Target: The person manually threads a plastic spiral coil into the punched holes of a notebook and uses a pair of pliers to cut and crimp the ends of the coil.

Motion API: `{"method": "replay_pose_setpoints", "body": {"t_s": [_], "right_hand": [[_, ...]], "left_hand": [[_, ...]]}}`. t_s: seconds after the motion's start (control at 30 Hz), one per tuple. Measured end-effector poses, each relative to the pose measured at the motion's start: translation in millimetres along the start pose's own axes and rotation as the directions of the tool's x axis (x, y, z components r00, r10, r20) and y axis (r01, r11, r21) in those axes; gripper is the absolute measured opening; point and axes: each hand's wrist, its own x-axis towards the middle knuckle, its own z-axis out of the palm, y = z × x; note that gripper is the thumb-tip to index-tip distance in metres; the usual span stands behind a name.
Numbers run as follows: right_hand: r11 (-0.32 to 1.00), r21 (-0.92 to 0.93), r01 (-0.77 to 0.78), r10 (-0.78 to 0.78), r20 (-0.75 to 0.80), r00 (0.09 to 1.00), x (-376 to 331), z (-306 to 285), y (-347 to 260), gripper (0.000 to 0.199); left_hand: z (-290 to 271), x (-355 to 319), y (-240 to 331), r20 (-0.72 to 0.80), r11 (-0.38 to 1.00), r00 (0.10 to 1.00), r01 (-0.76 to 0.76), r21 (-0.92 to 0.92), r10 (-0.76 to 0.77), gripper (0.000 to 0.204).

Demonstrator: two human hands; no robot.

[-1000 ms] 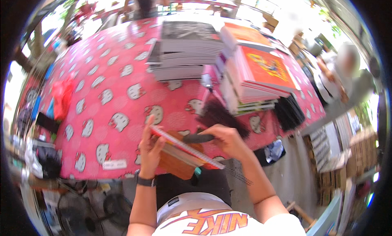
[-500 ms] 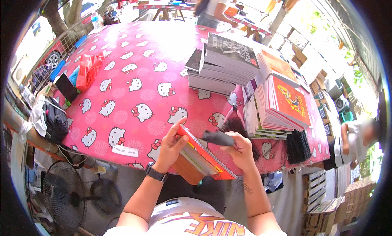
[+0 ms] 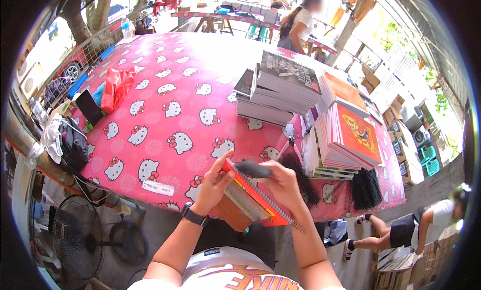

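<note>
My left hand (image 3: 214,187), with a dark watch on the wrist, grips the upper left end of an orange book (image 3: 276,221) held tilted over the table's near edge. Yellow and pale page edges show along its side, with a brown flat piece (image 3: 231,216) beneath. A dark spiral coil (image 3: 265,197) runs down the book's right edge and sticks out past its lower end. My right hand (image 3: 281,183) is closed round a dark grey, rounded, elongated object (image 3: 252,169), which lies over the coil's upper end. I cannot make out its exact kind.
Stacks of black-covered books (image 3: 288,79) and orange-covered books (image 3: 353,134) stand on the pink patterned table (image 3: 165,114). Bunches of black coils (image 3: 367,185) lie beside them. A red plastic bag (image 3: 118,91) is at the left, a fan (image 3: 77,237) below. Other people stand beyond and at right.
My right hand has brought the dark object left, against the coil's upper end. My left hand still holds the book. One person beyond the table and one at the right have moved.
</note>
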Motion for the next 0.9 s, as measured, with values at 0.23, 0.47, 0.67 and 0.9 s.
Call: {"method": "replay_pose_setpoints", "body": {"t_s": [0.23,0.47,0.67,0.9], "right_hand": [[0.972,-0.230,-0.045,0.063,0.075,0.995,9.9,4.7,8.6,0.030],[0.797,-0.602,0.048,-0.006,0.071,0.997,-20.8,-44.5,54.2,0.032],[0.898,-0.437,0.054,-0.021,0.079,0.997,6.2,-14.2,-83.1,0.045],[0.915,-0.403,0.002,-0.115,-0.256,0.960,-6.2,9.9,-80.5,0.026]], "left_hand": [[0.3,2.2,5.7,-0.012,0.999,0.999,-0.032,0.006,0.032,0.051],[9.3,1.3,-2.3,-0.019,1.000,1.000,-0.021,0.008,0.021,0.045],[30.5,11.1,44.8,-0.001,0.888,0.939,-0.324,0.325,0.343,0.033],[52.0,6.0,67.6,0.090,0.938,0.942,-0.332,0.098,0.324,0.024]]}}
